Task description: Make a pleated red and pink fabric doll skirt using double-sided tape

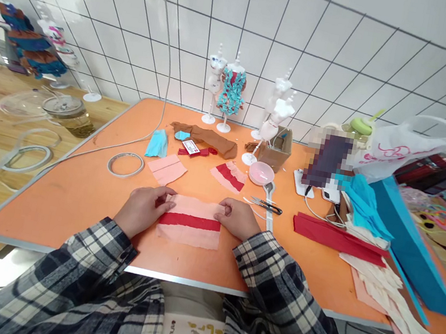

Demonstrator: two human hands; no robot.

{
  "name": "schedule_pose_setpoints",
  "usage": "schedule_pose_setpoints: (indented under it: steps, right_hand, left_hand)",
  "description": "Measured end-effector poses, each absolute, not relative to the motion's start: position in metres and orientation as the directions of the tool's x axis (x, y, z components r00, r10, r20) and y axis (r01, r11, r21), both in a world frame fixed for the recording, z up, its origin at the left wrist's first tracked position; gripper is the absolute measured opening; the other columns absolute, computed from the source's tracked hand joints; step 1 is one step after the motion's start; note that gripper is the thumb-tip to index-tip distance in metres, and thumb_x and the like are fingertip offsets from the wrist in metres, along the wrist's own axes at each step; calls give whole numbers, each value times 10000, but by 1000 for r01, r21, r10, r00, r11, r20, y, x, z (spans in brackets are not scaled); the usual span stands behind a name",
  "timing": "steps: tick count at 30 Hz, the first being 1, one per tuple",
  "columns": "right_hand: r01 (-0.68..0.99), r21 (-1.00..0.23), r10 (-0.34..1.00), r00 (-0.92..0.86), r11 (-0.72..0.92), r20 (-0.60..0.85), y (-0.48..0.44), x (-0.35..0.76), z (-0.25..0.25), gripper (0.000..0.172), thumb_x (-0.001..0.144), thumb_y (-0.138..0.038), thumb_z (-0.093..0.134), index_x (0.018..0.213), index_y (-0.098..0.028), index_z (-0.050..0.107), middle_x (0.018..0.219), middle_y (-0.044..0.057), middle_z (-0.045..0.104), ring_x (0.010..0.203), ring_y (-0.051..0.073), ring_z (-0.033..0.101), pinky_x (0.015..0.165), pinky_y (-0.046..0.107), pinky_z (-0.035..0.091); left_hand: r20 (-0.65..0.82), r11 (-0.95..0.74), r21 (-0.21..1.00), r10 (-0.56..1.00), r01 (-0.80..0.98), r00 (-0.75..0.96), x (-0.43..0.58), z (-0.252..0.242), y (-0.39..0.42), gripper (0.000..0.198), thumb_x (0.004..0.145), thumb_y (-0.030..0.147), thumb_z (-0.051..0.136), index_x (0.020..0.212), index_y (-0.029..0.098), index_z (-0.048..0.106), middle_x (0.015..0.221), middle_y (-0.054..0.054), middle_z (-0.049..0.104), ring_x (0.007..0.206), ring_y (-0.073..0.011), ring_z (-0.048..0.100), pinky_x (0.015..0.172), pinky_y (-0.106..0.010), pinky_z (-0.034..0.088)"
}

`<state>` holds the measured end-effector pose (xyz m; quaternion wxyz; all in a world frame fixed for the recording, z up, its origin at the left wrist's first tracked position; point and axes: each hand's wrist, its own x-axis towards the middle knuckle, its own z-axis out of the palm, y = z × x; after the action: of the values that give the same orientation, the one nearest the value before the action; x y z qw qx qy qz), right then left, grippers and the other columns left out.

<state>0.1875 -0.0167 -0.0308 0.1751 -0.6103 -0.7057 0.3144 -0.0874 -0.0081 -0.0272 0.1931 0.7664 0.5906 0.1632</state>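
A pink sheet of crinkled paper or cloth lies on the orange table near its front edge. Across its middle runs a red strip. My left hand pinches the sheet's upper left edge between thumb and fingers. At the upper right edge, my right hand grips it the same way, fingers curled. Just beyond lie a plain pink piece and a smaller pink piece with a red band. Thread snips rest to the right of my right hand.
Small white dress forms stand along the wall, one in a teal ruffled dress. A tape roll, pink bowl, cardboard box and brown crepe lie around. Red folded strips and a plastic bag occupy the right.
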Motion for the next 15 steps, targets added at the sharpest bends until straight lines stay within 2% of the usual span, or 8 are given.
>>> schedule_pose_setpoints:
  steps: [7,13,15]
  right_hand:
    - [755,-650,968,-218,87,-123,-18,187,-32,131,754,-217,684,882,-190,681,722,-24,629,660,119,542,597,228,350]
    - [760,-643,969,-218,93,-119,-19,187,-34,140,761,-216,680,900,-196,674,718,-26,628,657,120,545,598,227,352]
    - [765,-636,969,-223,103,-111,-19,187,-36,153,764,-210,676,917,-200,672,711,-29,621,658,123,548,603,230,357]
  left_hand:
    - [52,-278,428,958,860,283,-86,-28,-9,366,881,455,521,1097,205,679,834,-49,716,792,-245,647,744,-337,417]
    - [82,-354,292,935,888,346,-83,-27,-12,353,921,399,501,1176,206,651,834,-61,723,843,-276,665,807,-381,429]
    - [114,-378,238,926,895,361,-81,-29,-14,379,929,367,499,1243,190,614,912,-81,725,894,-287,662,831,-396,442]
